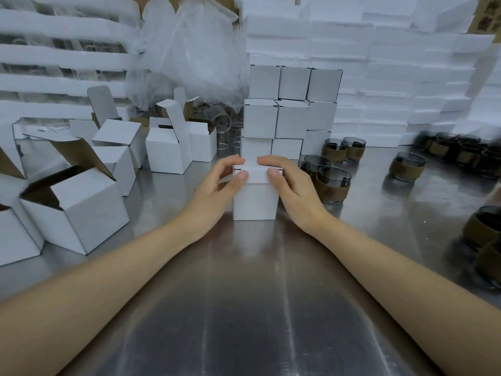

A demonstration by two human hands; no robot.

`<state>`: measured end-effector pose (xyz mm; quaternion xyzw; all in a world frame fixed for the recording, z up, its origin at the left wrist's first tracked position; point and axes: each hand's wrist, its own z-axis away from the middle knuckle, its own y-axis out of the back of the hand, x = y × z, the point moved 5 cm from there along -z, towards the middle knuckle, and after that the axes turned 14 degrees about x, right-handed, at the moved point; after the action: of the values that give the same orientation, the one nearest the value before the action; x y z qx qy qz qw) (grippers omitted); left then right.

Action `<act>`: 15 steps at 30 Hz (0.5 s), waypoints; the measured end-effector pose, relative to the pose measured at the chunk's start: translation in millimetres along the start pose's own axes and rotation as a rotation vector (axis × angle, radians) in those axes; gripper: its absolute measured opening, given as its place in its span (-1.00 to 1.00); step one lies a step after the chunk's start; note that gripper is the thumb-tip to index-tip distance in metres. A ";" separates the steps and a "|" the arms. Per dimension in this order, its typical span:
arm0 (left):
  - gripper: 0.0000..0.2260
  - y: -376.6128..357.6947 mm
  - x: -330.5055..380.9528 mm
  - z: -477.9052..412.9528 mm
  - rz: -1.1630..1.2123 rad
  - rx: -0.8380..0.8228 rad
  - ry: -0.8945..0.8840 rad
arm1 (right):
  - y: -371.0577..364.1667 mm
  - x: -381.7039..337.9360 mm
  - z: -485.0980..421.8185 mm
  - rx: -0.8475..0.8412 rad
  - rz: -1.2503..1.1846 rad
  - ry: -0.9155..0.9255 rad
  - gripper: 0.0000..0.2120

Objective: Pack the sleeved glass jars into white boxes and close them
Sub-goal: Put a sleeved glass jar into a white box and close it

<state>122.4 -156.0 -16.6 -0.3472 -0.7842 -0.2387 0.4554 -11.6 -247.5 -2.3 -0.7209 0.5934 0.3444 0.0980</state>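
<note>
Closing white box (254, 196) at worktop (244, 294) centre, left hand (217, 183) and right hand (290, 183) both curled over its lid; closed boxes (290, 115) stacked at 12 o'clock, open boxes (76, 207) at 9 and many sleeved jars (333, 183) at 3 o'clock apparently left to pack.

— What stands mid-table?
— A small white box (254, 202), upright on the steel table (244, 308), lid folded down.
— And the hands?
— The left hand (217, 191) holds the box's top left edge and the right hand (292, 191) its top right edge. Both thumbs press the lid's front, and the fingers curl over the top.
— Behind the box?
— A stack of closed boxes (290, 118), three tiers high.
— Beside it?
— Sleeved glass jars (332, 185) sit just right of the box. Open boxes (76, 210) stand to its left with their flaps up.
</note>
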 end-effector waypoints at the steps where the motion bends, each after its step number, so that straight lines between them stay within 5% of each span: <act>1: -0.73 0.0 2.0 1.3 0.002 0.006 -0.020 | 0.3 -0.9 -0.6 0.021 -0.009 -0.010 -0.75; 15: -0.81 -1.5 4.4 -1.3 -0.074 -0.024 -0.093 | -0.7 -4.5 -0.5 -0.083 0.033 0.040 -0.73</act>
<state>120.5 -156.3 -12.2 -0.3344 -0.8139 -0.2484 0.4050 -11.0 -244.0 0.6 -0.7213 0.5922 0.3557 0.0505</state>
